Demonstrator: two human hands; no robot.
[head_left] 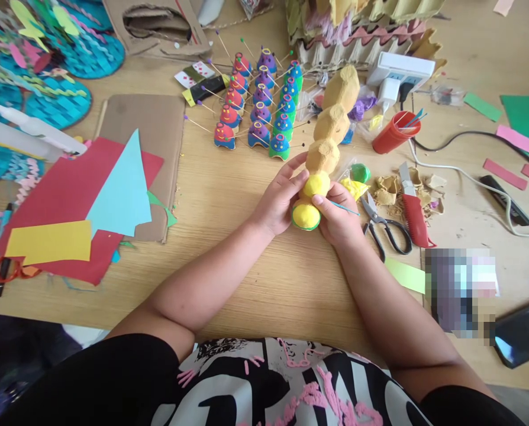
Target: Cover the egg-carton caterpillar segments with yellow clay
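Both hands hold a strip of egg-carton cups (331,123) above the table, its far cups bare tan cardboard. The two nearest cups are covered in yellow clay (306,215), and a green edge runs round the closest one. My left hand (278,198) is closed on the strip's left side. On the other side, my right hand (342,220) grips it with the thumb on the yellow clay. A thin blue stick (345,207) pokes out from the right hand. Beyond the hands stand rows of finished carton caterpillars in red (225,135), purple (258,135) and green (279,147), with pin feelers.
Black-handled scissors (386,226), a red utility knife (414,214), yellow clay in wrap (354,188) and cardboard scraps lie to the right. Behind stand a red cup (394,134) and a white power adapter (400,70) with cables. Coloured paper (78,201) covers cardboard at left.
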